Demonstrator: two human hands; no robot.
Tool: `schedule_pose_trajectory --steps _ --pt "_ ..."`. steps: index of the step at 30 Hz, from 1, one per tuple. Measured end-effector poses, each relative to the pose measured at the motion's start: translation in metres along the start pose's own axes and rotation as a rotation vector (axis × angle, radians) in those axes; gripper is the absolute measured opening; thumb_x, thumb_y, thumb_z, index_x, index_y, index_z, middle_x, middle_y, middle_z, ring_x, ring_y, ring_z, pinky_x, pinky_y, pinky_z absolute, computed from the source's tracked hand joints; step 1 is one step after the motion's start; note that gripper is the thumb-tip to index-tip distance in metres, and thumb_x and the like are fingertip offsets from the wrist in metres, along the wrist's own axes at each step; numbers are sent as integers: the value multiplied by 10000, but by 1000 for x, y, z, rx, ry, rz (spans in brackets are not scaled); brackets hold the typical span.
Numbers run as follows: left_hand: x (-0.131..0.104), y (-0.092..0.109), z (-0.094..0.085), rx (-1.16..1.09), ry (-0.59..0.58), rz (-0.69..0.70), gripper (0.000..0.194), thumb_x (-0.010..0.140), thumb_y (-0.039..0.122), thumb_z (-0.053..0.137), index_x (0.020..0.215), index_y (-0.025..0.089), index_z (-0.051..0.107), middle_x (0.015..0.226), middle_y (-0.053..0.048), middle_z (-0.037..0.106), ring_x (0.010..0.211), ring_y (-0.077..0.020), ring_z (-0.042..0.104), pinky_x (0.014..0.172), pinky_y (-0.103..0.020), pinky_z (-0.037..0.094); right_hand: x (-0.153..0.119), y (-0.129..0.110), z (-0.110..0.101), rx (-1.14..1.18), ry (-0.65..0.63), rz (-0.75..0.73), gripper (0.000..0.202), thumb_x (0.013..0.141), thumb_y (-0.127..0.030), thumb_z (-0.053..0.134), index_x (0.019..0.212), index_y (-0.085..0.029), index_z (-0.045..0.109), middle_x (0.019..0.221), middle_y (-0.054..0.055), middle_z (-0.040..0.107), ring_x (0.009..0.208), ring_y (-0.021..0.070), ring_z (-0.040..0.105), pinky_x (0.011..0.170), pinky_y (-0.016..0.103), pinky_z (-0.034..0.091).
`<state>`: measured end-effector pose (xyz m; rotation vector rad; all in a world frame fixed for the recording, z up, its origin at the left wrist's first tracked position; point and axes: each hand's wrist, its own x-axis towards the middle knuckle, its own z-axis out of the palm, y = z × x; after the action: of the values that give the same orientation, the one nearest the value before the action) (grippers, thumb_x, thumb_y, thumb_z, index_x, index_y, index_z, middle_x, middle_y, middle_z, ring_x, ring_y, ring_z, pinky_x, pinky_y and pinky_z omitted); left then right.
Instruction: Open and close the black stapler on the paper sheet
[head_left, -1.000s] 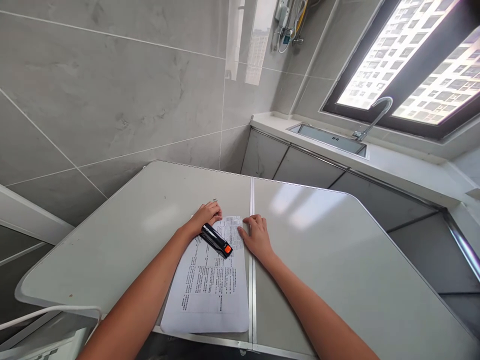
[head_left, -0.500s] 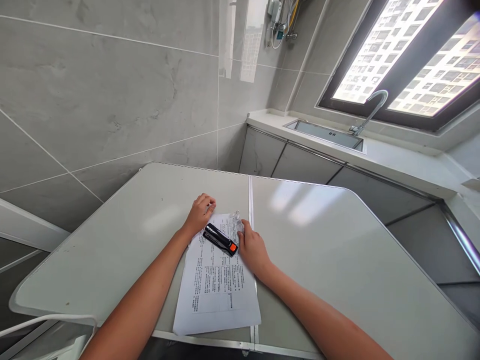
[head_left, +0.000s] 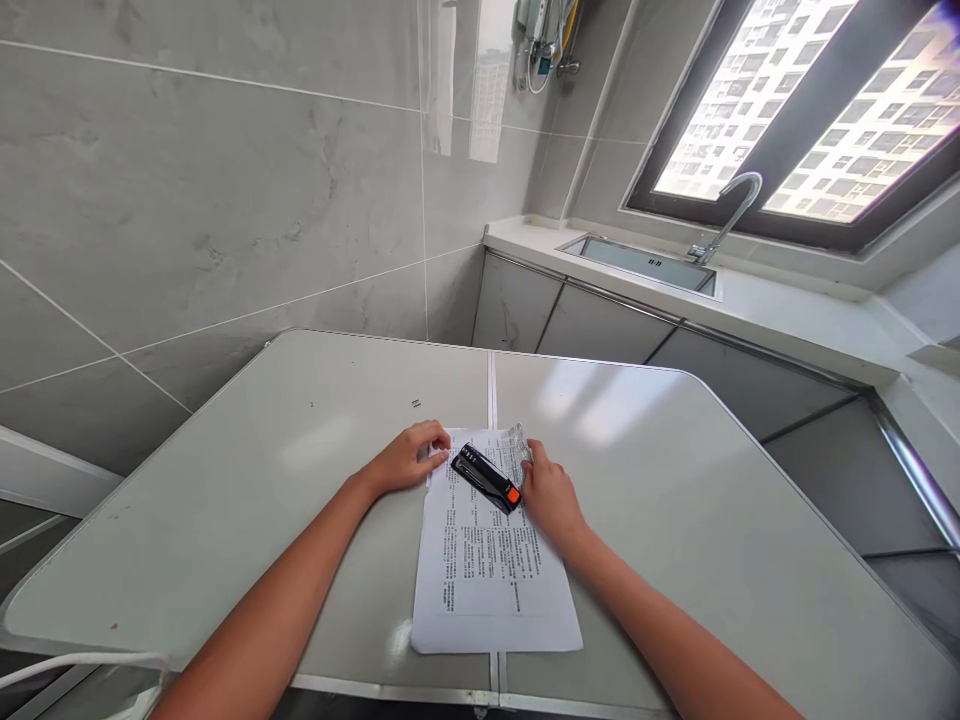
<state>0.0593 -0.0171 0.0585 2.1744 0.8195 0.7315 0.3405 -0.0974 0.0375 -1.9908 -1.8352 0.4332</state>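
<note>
Printed paper sheets (head_left: 495,610) lie on the table, with text across most of the top page. A black stapler with an orange button (head_left: 486,478) rests slantwise on their upper half. At the upper left edge of the sheets is my left hand (head_left: 409,457), thumb and fingers curled around the paper's edge. My right hand (head_left: 553,492) grips the upper right edge, where the corner of the paper curls up. The right fingertips are partly hidden behind the thumb side of the hand. Neither hand holds the stapler.
Small dark staple-like bits (head_left: 415,404) lie on the pale folding table (head_left: 225,520), beyond my left hand. A metal seam crosses the table's middle. Behind stand a counter with a sink (head_left: 645,263) and a faucet (head_left: 739,215). A white cable (head_left: 82,660) runs by the lower left edge.
The paper, with the stapler on it, has shifted right together with both hands. My left hand has come down onto the paper's edge, uncovering the small dark bits on the table.
</note>
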Motion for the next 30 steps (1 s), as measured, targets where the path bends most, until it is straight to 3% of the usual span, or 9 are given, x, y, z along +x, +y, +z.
schedule_pose_trajectory --steps 4,6,9,11,13,16,18,23,30 --pt "3 8 13 138 -139 48 271 919 455 676 1088 246 645 1083 -71 658 1007 -258 596 950 -396 418 5 11 -6 -35 5 -43 285 1006 -213 409 1246 -221 562 824 58 654 768 234 611 636 292 348" --pt "5 9 20 228 -141 40 385 880 524 713 1127 243 624 1100 -74 652 1028 -277 595 960 -419 410 6 12 -10 -33 103 -74 267 987 -221 441 1213 -226 584 902 83 646 861 260 610 678 317 396" --pt "7 8 29 312 -110 -18 403 909 521 677 1186 243 589 1129 -82 640 1062 -291 582 930 -427 418 6 7 -17 75 241 -178 262 1007 -253 428 1209 -242 594 1065 113 623 1023 284 587 810 376 472" --pt "8 7 33 332 -114 -39 376 925 482 665 1210 250 584 1170 -86 630 1102 -295 568 936 -431 417 2 1 -21 187 192 -267 239 1019 -321 464 1208 -258 596 1122 103 614 1052 271 589 878 396 496" --pt "9 6 34 346 -124 -45 353 917 462 681 1194 260 594 1185 -81 622 1111 -294 567 949 -437 411 -5 -5 -21 241 59 -342 280 971 -397 588 1219 -267 592 1142 89 615 1039 263 599 881 394 514" --pt "10 8 33 365 -110 -59 306 910 457 695 1125 261 601 1171 -63 617 1092 -281 576 948 -435 408 -13 -14 -15 206 -77 -402 267 943 -369 631 1184 -257 602 1092 75 634 963 252 604 824 383 515" --pt "10 9 32 364 -110 -63 327 897 489 708 1092 252 596 1165 -56 614 1085 -275 576 948 -431 407 -14 -16 -13 170 -69 -423 187 980 -306 562 1147 -244 618 1057 79 651 938 254 596 826 393 497" --pt "9 12 29 335 -136 -44 408 868 574 717 1079 245 600 1156 -55 610 1084 -276 575 956 -430 403 0 -11 -17 155 43 -471 269 1018 -275 496 1259 -256 615 1153 102 688 1073 299 579 935 451 455" --pt "9 8 30 297 -96 -65 233 939 415 657 1102 255 607 1155 -47 629 1110 -274 580 939 -420 400 17 -1 -14 225 64 -471 282 1015 -271 516 1277 -268 620 1179 73 701 1124 276 576 985 440 473"
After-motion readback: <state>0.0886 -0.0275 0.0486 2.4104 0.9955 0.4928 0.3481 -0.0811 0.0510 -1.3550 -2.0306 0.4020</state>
